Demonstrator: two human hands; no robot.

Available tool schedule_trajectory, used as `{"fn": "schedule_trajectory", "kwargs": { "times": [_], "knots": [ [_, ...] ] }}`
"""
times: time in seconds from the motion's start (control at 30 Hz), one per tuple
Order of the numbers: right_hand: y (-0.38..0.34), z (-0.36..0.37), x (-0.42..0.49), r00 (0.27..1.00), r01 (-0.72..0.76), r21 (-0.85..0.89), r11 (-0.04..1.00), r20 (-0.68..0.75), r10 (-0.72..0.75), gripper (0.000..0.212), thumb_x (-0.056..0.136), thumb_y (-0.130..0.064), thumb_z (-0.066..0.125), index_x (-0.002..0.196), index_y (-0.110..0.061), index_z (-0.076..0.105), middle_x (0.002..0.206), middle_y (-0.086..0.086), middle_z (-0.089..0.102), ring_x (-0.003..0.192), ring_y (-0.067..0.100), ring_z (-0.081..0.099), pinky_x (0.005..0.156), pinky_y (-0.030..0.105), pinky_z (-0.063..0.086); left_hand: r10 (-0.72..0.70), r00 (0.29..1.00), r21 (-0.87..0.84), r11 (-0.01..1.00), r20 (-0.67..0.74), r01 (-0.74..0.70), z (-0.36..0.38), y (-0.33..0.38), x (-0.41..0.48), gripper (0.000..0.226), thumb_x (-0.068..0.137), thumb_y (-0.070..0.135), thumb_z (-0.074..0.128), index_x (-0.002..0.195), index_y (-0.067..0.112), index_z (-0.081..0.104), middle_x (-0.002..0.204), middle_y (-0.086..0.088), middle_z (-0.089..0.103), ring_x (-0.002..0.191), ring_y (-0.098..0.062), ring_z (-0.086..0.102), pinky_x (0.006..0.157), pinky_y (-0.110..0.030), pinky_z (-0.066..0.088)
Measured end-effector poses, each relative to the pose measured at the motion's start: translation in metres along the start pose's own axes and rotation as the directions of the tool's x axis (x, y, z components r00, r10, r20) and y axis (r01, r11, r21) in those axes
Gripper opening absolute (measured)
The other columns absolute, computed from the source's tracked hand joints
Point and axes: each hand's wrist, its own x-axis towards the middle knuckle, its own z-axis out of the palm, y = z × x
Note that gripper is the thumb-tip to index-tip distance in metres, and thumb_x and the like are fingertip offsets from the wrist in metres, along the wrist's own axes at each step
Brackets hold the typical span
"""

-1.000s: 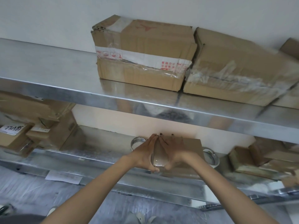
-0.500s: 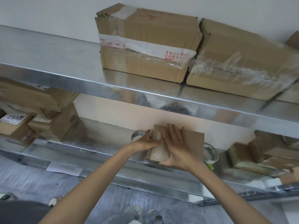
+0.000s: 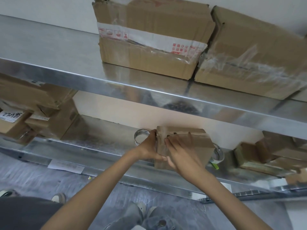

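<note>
- Shifted off the box end since a second ago: the right hand, now laid flat across the top of the small cardboard box; the left hand has been kept at the left end
- Box is seated on the lower metal shelf, between two tape rolls
- Left end is gripped by curled left fingers, judged as bracing; the clear tape strip is being pressed down by straight right fingers
- One tape roll is seen just behind the left hand; a second roll and a green tool just right of the box, likely kept within reach
- Handwritten label is seen at far left, roughly "770", the rest unclear; red handling symbols are printed on the white band of the upper carton; no brand can be read
</note>
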Motion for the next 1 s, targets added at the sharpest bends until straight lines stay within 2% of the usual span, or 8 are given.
{"fn": "schedule_trajectory", "kwargs": {
  "times": [0.07,0.2,0.43,0.6,0.7,0.83,0.93,1.0],
  "knots": [
    [0.003,-0.008,0.01,0.995,0.023,-0.068,0.997,0.097,-0.017,0.065,0.053,-0.033,0.08,0.111,-0.008,0.065,0.109,0.008,0.065,0.11,0.028,0.059,0.105,0.065,0.021,0.015,1.0,0.063,0.998,-0.012,-0.014,0.001,-0.001,-0.001,0.122,0.045,0.057,0.084,0.138,0.013,0.018,0.13,0.005,0.035,0.12,-0.014,0.045,0.103,-0.03,0.04],
    [0.007,-0.027,0.026,0.936,0.08,-0.081,0.993,0.348,-0.047,0.071,0.085,-0.031,0.059,0.145,-0.007,0.031,0.151,0.009,0.032,0.143,0.029,0.021,0.107,0.066,-0.009,0.039,0.999,0.131,0.991,-0.034,-0.034,0.003,-0.001,-0.005,0.129,0.041,0.065,0.079,0.141,0.013,0.015,0.135,0.002,0.036,0.122,-0.02,0.048,0.101,-0.037,0.044],
    [0.014,-0.027,0.067,0.789,0.105,-0.079,0.991,0.614,-0.035,0.099,0.078,-0.047,0.066,0.151,-0.013,0.009,0.159,0.004,0.008,0.146,0.031,0.0,0.108,0.067,-0.003,0.12,0.991,0.216,0.971,-0.065,-0.103,0.007,-0.002,-0.011,0.129,0.053,0.054,0.086,0.148,0.009,0.011,0.143,-0.002,0.029,0.125,-0.022,0.046,0.1,-0.035,0.044],
    [0.035,-0.018,0.075,0.707,-0.055,0.105,0.993,0.706,-0.036,0.118,0.071,-0.046,0.071,0.15,-0.023,-0.012,0.16,-0.001,-0.003,0.147,0.029,0.001,0.113,0.062,0.007,0.126,0.988,0.212,0.972,-0.087,-0.105,0.008,0.001,-0.017,0.13,0.056,0.051,0.087,0.148,0.006,0.006,0.145,-0.005,0.032,0.125,-0.024,0.048,0.097,-0.033,0.046],
    [0.035,-0.013,0.057,0.796,-0.061,0.145,0.988,0.604,-0.039,0.12,0.064,-0.052,0.071,0.151,-0.025,-0.007,0.152,0.005,0.019,0.137,0.029,0.026,0.111,0.052,0.023,0.125,0.985,0.13,0.985,-0.12,-0.109,0.018,-0.002,-0.025,0.135,0.053,0.047,0.09,0.149,0.007,0.004,0.15,-0.006,0.028,0.133,-0.022,0.039,0.105,-0.032,0.04],
    [0.017,0.004,0.022,0.957,-0.091,0.056,0.994,0.28,0.072,0.126,0.049,-0.067,0.071,0.149,-0.01,0.019,0.129,0.012,0.044,0.116,0.032,0.047,0.106,0.051,0.033,0.141,0.99,-0.087,0.986,-0.009,-0.141,0.018,0.0,-0.032,0.142,0.058,0.04,0.091,0.151,0.018,-0.014,0.157,0.008,0.001,0.146,-0.006,0.003,0.118,-0.021,0.012],
    [0.0,0.018,0.005,0.981,-0.182,0.057,0.982,0.086,0.176,0.126,0.036,-0.053,0.081,0.143,-0.006,0.034,0.116,0.017,0.051,0.106,0.035,0.05,0.097,0.053,0.04,0.017,0.995,-0.369,0.929,0.103,0.022,0.009,0.009,-0.031,0.138,0.064,0.051,0.077,0.146,0.017,-0.029,0.156,0.013,0.004,0.147,-0.01,0.01,0.12,-0.032,0.016],
    [-0.014,0.026,-0.006,0.981,-0.191,0.061,0.98,0.039,0.189,0.131,0.033,-0.048,0.087,0.145,-0.007,0.032,0.124,0.019,0.046,0.114,0.037,0.044,0.102,0.055,0.033,-0.052,0.995,-0.381,0.921,0.088,0.081,0.003,0.01,-0.024,0.141,0.063,0.061,0.077,0.146,0.02,-0.03,0.16,0.007,-0.003,0.148,-0.009,0.006,0.12,-0.029,0.015]
  ]
}}
